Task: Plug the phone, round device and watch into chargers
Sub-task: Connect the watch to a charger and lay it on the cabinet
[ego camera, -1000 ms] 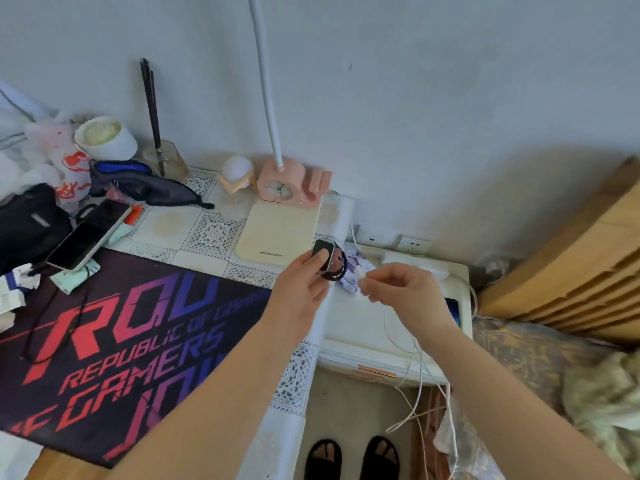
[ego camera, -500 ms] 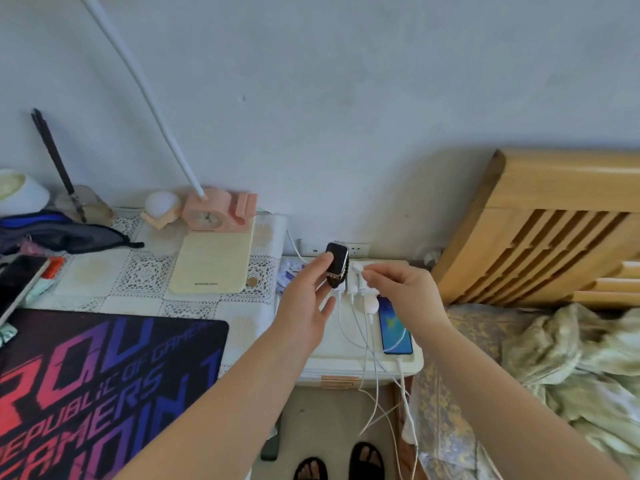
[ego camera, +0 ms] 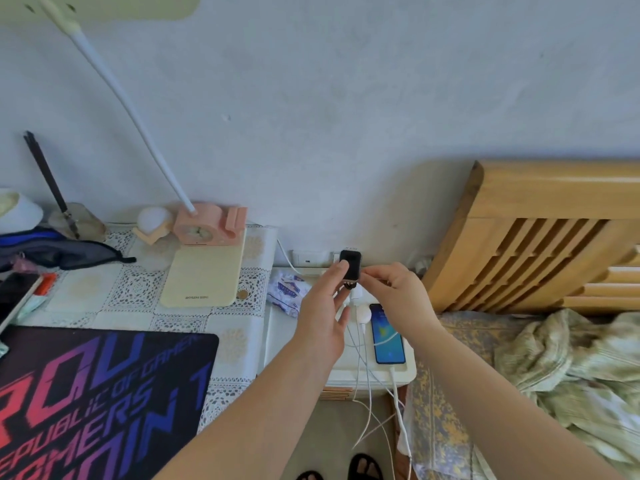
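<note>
My left hand [ego camera: 323, 313] holds a small black watch [ego camera: 351, 265] upright by its left edge, above a white box [ego camera: 408, 370] between the desk and the bed. My right hand [ego camera: 394, 292] pinches at the watch's lower right side; what its fingers hold is hidden. Under the hands, a white round device [ego camera: 362, 313] lies on the box with a cable in it. To its right lies a phone [ego camera: 388, 336] with a lit blue screen and a white cable plugged into its near end. White cables [ego camera: 367, 403] hang off the box's front.
A wall socket strip [ego camera: 308, 258] sits behind the box. The desk on the left carries a pink lamp base [ego camera: 207, 225], a pale yellow pad [ego camera: 204, 271], a gaming mat [ego camera: 97, 403] and a second phone [ego camera: 14, 297]. A wooden headboard [ego camera: 540, 237] and bedding [ego camera: 571, 375] lie right.
The view has swung right, from the desk toward the box. Both hands carried the watch over the box, and my right hand has closed in on its lower edge.
</note>
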Available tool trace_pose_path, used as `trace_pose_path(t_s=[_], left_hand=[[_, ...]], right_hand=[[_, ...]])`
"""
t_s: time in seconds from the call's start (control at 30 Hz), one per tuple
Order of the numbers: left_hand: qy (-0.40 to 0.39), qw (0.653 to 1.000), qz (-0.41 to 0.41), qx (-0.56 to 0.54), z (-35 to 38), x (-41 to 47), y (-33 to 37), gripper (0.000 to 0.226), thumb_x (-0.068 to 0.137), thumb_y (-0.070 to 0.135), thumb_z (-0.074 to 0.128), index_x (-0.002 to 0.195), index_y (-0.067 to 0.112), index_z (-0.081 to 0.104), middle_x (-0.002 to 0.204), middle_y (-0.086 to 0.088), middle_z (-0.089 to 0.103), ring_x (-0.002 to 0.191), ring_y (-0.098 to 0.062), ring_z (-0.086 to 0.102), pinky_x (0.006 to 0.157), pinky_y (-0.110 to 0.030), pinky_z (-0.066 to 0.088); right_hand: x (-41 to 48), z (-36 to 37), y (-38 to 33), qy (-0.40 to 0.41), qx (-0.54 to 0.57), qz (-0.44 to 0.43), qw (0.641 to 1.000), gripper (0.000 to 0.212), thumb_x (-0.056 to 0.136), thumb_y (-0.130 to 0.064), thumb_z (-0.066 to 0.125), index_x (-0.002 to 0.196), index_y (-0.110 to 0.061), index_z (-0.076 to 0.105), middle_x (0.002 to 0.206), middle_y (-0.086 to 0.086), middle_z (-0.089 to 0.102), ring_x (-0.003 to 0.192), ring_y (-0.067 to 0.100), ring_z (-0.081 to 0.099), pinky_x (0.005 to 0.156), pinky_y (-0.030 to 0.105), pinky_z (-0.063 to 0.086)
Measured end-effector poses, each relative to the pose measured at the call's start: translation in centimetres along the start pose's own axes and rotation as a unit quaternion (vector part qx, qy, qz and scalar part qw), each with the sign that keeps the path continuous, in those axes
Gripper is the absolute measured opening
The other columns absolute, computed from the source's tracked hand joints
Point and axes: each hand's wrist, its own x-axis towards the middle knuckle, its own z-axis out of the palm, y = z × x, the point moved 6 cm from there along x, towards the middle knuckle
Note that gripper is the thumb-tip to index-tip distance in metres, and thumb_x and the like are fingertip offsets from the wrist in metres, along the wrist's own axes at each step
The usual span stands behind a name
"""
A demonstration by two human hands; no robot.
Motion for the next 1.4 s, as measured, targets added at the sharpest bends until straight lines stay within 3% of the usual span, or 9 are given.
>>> trace_pose_path(t_s=[0.23,0.4,0.57,0.63,0.77,0.93,1.07,1.2,1.4], left_hand=[[0.011,0.998,0.019,0.051,-0.9,0.5,-0.1,0.014,0.087,0.036,0.060,0.090,0.028,0.071,0.111,0.005,0.072,0.109,-0.007,0.061,0.097,-0.033,0.033],[0.001,0.992,0.039,0.116,-1.9,0.9,-0.2,0.027,0.089,0.035,0.057,0.111,0.026,0.069,0.117,0.005,0.070,0.110,-0.006,0.059,0.097,-0.035,0.029],[0.025,0.990,0.049,0.126,-3.1,1.3,-0.4,0.032,0.091,0.030,0.056,0.122,0.024,0.063,0.120,0.004,0.068,0.107,-0.004,0.060,0.093,-0.033,0.028],[0.044,0.990,0.049,0.128,-3.8,1.4,-0.4,0.033,0.090,0.029,0.058,0.122,0.022,0.063,0.120,0.003,0.067,0.105,-0.004,0.060,0.092,-0.032,0.029],[0.067,0.980,0.055,0.178,-5.1,2.1,-0.9,0.025,0.089,0.026,0.060,0.113,0.026,0.067,0.116,0.005,0.067,0.110,-0.009,0.058,0.092,-0.030,0.030],[0.109,0.972,0.042,0.206,-6.9,3.3,-2.7,0.012,0.090,0.020,0.060,0.098,0.025,0.067,0.104,0.001,0.066,0.111,-0.015,0.057,0.084,-0.024,0.031],[0.139,0.967,0.029,0.212,-8.6,5.1,-4.2,0.014,0.091,0.021,0.058,0.102,0.019,0.067,0.098,0.000,0.064,0.095,-0.011,0.056,0.063,-0.017,0.031],[0.159,0.963,0.005,0.219,-10.4,8.3,-6.2,0.016,0.091,0.019,0.054,0.098,0.014,0.068,0.092,0.000,0.064,0.077,-0.005,0.052,0.061,-0.020,0.033],[0.183,0.950,0.050,0.248,-14.0,12.7,-9.1,0.022,0.093,0.016,0.049,0.105,0.016,0.068,0.096,0.001,0.069,0.095,-0.015,0.062,0.072,-0.019,0.041]], right_hand=[[-0.2,-0.1,-0.1,-0.028,-0.014,0.016,0.999,0.022,0.096,-0.031,0.049,0.094,-0.025,0.070,0.101,0.021,0.061,0.093,0.037,0.059,0.085,0.050,0.049],[-0.6,0.8,-0.3,-0.064,0.008,0.027,0.998,0.030,0.097,-0.026,0.048,0.072,-0.040,0.059,0.104,0.028,0.065,0.096,0.044,0.059,0.089,0.054,0.048],[-0.2,1.7,1.6,-0.094,0.055,0.060,0.992,0.016,0.094,-0.020,0.052,0.103,-0.031,0.059,0.098,-0.004,0.065,0.099,0.025,0.061,0.076,0.029,0.053],[-0.1,2.2,2.3,-0.094,0.052,0.045,0.993,0.032,0.087,-0.025,0.062,0.116,-0.036,0.052,0.104,-0.009,0.064,0.100,0.009,0.060,0.080,0.022,0.050],[0.7,3.8,3.4,-0.084,-0.090,-0.040,0.992,0.066,0.074,-0.047,0.071,0.130,-0.053,0.036,0.097,-0.027,0.059,0.095,-0.005,0.057,0.100,0.041,0.043],[1.6,6.4,6.0,-0.093,-0.079,-0.044,0.992,0.052,0.075,-0.036,0.075,0.121,-0.043,0.052,0.089,-0.019,0.067,0.088,-0.010,0.059,0.104,0.047,0.039],[2.4,8.8,8.5,-0.135,-0.036,-0.012,0.990,0.049,0.077,-0.028,0.075,0.119,-0.038,0.053,0.092,-0.009,0.069,0.090,0.001,0.065,0.089,0.032,0.051],[3.7,11.4,11.1,-0.162,-0.007,0.023,0.986,0.047,0.080,-0.025,0.072,0.118,-0.041,0.052,0.093,-0.007,0.066,0.083,0.000,0.065,0.067,0.013,0.045],[5.7,15.7,15.2,-0.186,-0.023,0.040,0.981,0.055,0.082,-0.023,0.070,0.129,-0.035,0.046,0.092,-0.011,0.062,0.084,0.008,0.064,0.071,0.019,0.047]])
